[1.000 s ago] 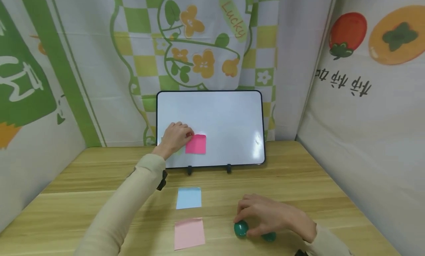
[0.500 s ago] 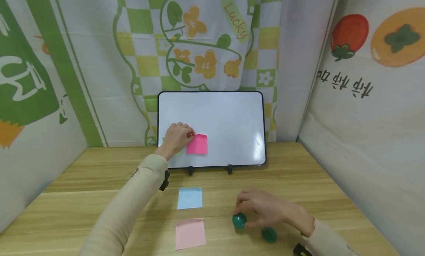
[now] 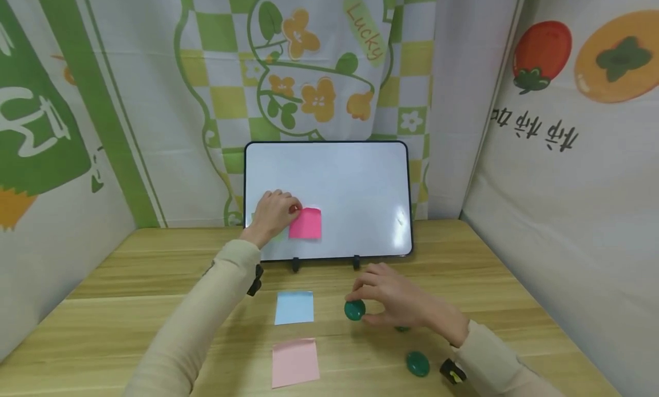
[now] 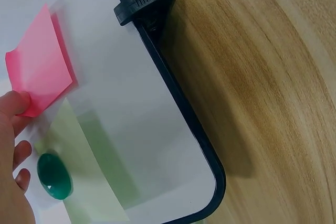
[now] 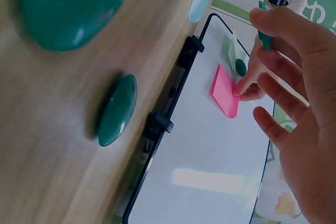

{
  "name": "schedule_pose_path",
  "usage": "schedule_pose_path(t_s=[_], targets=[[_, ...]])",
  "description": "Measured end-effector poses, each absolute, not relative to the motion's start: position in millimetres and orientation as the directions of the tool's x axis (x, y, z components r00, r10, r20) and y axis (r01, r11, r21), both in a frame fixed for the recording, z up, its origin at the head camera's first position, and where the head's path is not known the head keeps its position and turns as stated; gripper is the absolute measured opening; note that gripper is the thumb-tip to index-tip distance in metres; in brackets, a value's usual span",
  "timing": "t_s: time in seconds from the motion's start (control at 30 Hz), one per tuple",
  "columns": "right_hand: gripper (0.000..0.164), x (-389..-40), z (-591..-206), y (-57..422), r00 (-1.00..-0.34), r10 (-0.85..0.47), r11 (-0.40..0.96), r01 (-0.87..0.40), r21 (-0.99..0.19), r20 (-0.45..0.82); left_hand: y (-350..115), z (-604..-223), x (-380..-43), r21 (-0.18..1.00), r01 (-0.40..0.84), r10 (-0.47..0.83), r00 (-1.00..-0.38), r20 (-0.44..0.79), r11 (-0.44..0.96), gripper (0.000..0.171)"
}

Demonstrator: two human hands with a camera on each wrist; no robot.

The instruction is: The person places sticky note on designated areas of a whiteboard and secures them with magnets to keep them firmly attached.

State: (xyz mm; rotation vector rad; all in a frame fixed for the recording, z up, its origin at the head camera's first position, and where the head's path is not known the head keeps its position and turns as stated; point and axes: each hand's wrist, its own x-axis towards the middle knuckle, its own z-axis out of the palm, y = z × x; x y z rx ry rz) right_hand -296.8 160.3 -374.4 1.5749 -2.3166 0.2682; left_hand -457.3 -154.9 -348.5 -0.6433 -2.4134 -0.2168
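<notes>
At the upper left corner of a bright pink sticky note [image 3: 307,224], my left hand [image 3: 272,215] pinches the paper against the whiteboard [image 3: 355,191]. The left wrist view shows the thumb over the note's corner with a finger behind. Beside it on the board hangs a pale green sticky note [image 4: 89,166] under a round green magnet [image 4: 54,177]; my left hand mostly hides both in the head view. My right hand [image 3: 395,297] holds another round green magnet [image 3: 354,310] between thumb and fingertips, above the table to the right of the blue note.
A light blue sticky note [image 3: 294,308] and a pale pink one [image 3: 296,364] lie on the wooden table [image 3: 515,328]. One loose green magnet [image 3: 417,364] lies near my right sleeve, another [image 3: 403,329] partly behind the right hand. Black feet [image 3: 356,262] support the board.
My right hand has lifted the green magnet off the table and carried it forward and slightly left, uncovering the magnets left behind. The left hand stays at the pink note.
</notes>
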Motion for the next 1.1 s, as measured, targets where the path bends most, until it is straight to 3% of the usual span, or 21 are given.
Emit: schedule_pose_path(t_s=[0.13, 0.33, 0.83, 1.1], targets=[[0.040, -308, -371, 152, -0.276, -0.845, 0.363, -0.925, 0.113, 0.459, -156, -349, -457, 0.010, 0.494, 0.389, -0.697, 0.603, 0.869, 0.010], [0.041, -320, -361, 141, -0.270, -0.821, 0.388, -0.910, 0.145, 0.502, -158, -351, -457, 0.032, 0.478, 0.364, -0.708, 0.605, 0.878, 0.010], [0.037, -359, -355, 115, -0.399, -0.764, 0.512, -0.853, 0.099, 0.508, -154, -353, -457, 0.073, 0.432, 0.320, -0.760, 0.565, 0.899, 0.012], [0.036, -377, -348, 99, -0.448, -0.716, 0.560, -0.827, 0.056, 0.536, -155, -354, -456, 0.071, 0.425, 0.303, -0.743, 0.597, 0.902, 0.013]])
